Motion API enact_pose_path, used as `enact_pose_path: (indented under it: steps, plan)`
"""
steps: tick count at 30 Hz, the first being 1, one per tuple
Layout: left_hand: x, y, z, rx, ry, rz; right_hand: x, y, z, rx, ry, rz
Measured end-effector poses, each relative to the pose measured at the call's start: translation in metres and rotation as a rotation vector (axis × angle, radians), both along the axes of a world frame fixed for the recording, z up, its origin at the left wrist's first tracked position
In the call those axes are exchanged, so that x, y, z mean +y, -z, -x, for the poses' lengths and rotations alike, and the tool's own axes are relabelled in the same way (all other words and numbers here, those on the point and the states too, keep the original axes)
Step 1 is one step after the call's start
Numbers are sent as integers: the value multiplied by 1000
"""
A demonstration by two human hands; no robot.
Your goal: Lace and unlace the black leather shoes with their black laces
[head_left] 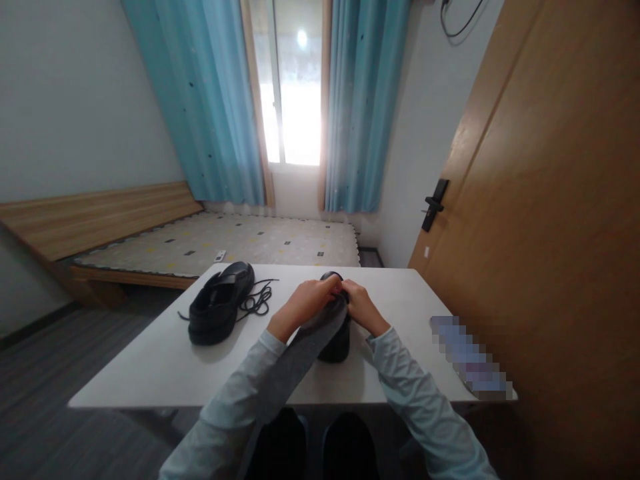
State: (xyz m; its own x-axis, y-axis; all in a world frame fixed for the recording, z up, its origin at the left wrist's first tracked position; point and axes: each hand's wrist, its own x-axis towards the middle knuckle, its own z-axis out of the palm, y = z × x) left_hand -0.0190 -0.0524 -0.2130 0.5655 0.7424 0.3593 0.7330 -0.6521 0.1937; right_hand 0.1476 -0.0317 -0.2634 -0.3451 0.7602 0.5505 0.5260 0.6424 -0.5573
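A black shoe [336, 347] stands on the white table in front of me, its heel end toward me, partly hidden by my hands and a long grey cloth. The grey cloth [310, 343] slants from my fingers across the shoe down toward my left forearm and past the table's front edge. My left hand [316, 298] is closed at the cloth's upper end, above the shoe. Close beside it, my right hand [361, 307] is also closed, its fingertips meeting the left ones. What lies right under the fingertips is hidden. Another black shoe [217, 307] rests to the left, with loose black laces [257, 300].
The white table [145, 363] spans the space before me. A pixelated flat item [470, 357] lies at its right edge. Behind stand a bed [280, 237] with a small white remote [219, 256] and blue curtains [215, 100]. A wooden door [545, 200] is on the right.
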Motion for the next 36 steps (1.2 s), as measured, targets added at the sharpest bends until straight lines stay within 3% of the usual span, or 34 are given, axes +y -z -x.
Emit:
enact_pose_path:
  steps: [6, 15, 23, 30, 33, 36]
  plan:
    - [-10, -9, 0, 63, 63, -172, 1, 0, -3, 82, 10, -22]
    - [-24, -20, -7, 141, 48, -74, 6, 8, 2, 228, 99, 1]
    - [-16, -5, -14, 269, 41, -18, 9, 13, 3, 305, 120, 18]
    - [-21, -6, -26, 321, -17, 11, 13, 15, 1, 363, 97, 63]
    - [-17, 2, -31, 419, 48, -21, 14, 14, 1, 378, 83, 79]
    - [-8, 15, -35, 385, 103, -61, 13, 13, 0, 403, 63, 114]
